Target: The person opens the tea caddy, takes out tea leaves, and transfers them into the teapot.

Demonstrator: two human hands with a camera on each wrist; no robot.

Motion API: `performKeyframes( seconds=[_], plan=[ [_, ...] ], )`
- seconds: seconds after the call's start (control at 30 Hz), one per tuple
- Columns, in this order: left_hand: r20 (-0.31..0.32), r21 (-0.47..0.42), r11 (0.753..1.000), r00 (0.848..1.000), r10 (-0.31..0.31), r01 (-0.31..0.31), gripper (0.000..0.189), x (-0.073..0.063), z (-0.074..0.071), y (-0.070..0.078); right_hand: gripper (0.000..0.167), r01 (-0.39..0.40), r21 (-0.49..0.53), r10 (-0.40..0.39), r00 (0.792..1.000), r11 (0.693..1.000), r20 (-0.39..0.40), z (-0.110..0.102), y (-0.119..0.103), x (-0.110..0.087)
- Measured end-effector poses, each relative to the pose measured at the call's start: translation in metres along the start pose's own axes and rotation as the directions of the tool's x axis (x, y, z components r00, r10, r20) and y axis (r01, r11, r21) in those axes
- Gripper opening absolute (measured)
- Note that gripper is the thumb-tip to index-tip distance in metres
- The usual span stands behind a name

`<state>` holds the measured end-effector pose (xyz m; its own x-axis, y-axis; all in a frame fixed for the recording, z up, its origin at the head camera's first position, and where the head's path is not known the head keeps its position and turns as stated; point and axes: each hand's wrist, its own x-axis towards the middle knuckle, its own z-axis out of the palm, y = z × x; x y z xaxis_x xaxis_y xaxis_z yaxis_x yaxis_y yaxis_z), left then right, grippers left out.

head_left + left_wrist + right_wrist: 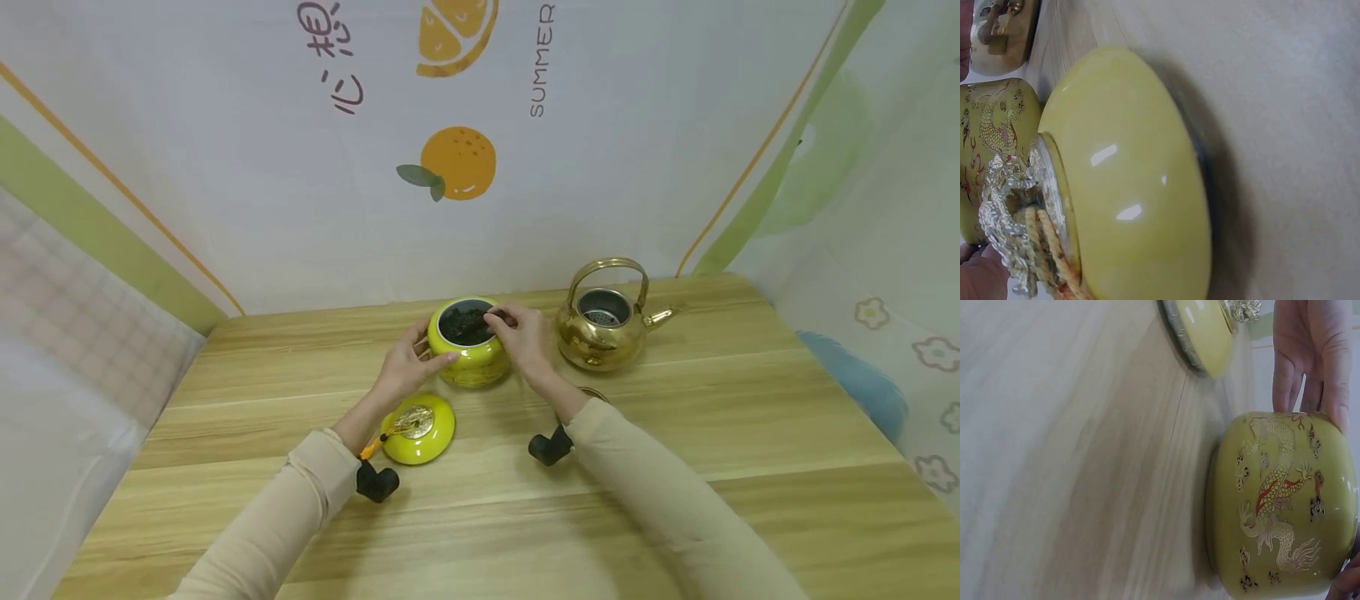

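Observation:
A yellow jar [472, 371] with a dragon pattern, seen up close in the right wrist view, stands lidless near the table's back edge. Dark tea leaves [459, 323] fill its inside. My left hand [403, 365] holds the jar's left side, thumb in front and fingers behind. At the right rim, my right hand [527, 340] pinches some of the dark leaves between thumb and fingers. Nearer to me lies the jar's yellow lid [433, 446], with a gold ornamental knob and an orange cord. It looms large in the left wrist view.
To the jar's right stands a shiny gold teapot [600, 348], uncovered, with a strainer [602, 317] inside and its spout pointing right. A gold rim of something round [595, 391] shows behind my right wrist, mostly hidden. A printed cloth [600, 192] hangs behind the table.

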<state>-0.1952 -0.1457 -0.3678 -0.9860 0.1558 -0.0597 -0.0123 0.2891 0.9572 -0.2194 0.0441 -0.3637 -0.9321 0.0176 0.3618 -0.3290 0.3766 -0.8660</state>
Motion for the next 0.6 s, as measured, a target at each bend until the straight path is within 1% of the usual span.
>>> performKeyframes(
  seconds=[0.1,0.2,0.33,0.47,0.6],
  plan=[
    [0.003,-0.007,1.0,1.0,-0.003,0.003,0.076,0.0,0.001,0.0,0.013,-0.011,0.026,0.011,1.0,1.0,-0.009,-0.001,0.0,-0.001],
    [0.002,-0.008,1.0,1.0,-0.007,0.007,0.076,0.001,0.001,0.0,0.014,-0.03,0.074,0.032,0.999,0.997,-0.016,-0.002,0.002,-0.001],
    [-0.002,0.0,1.0,1.0,-0.015,0.015,0.077,0.0,0.001,0.001,0.017,-0.088,0.157,0.092,0.996,0.984,-0.019,-0.005,0.005,-0.002],
    [-0.003,-0.008,1.0,1.0,-0.019,0.019,0.077,-0.001,0.001,0.001,0.019,-0.134,0.181,0.141,0.989,0.974,-0.031,-0.011,0.007,-0.003],
    [-0.001,-0.011,1.0,1.0,-0.017,0.017,0.077,-0.002,0.001,0.001,0.018,-0.126,0.211,0.139,0.989,0.969,-0.047,-0.016,0.009,-0.006]
  ],
)
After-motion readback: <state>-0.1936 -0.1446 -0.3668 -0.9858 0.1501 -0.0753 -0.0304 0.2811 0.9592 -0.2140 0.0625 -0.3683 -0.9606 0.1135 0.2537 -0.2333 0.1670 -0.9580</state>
